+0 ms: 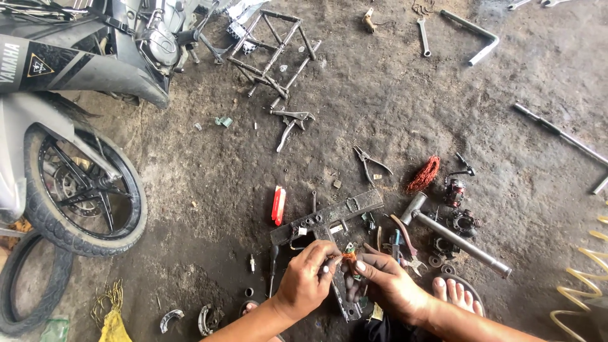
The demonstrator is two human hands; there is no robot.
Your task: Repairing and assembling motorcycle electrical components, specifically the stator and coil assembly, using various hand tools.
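Left hand [307, 278] and right hand [386, 282] are pinching a small orange-copper wound part [349, 257] between fingertips, low over the dirty metal bracket [329, 218] lying on the floor [380, 101]

Open floor [392, 107] lies ahead of the hands. The metal bracket [329, 218] blocks directly ahead, the steel bar [456, 237] and pliers [405, 237] crowd the right, and the motorcycle wheel [82, 190] closes off the far left.

rough matt dirt floor [392, 95], glossy copper wire coil [423, 175].
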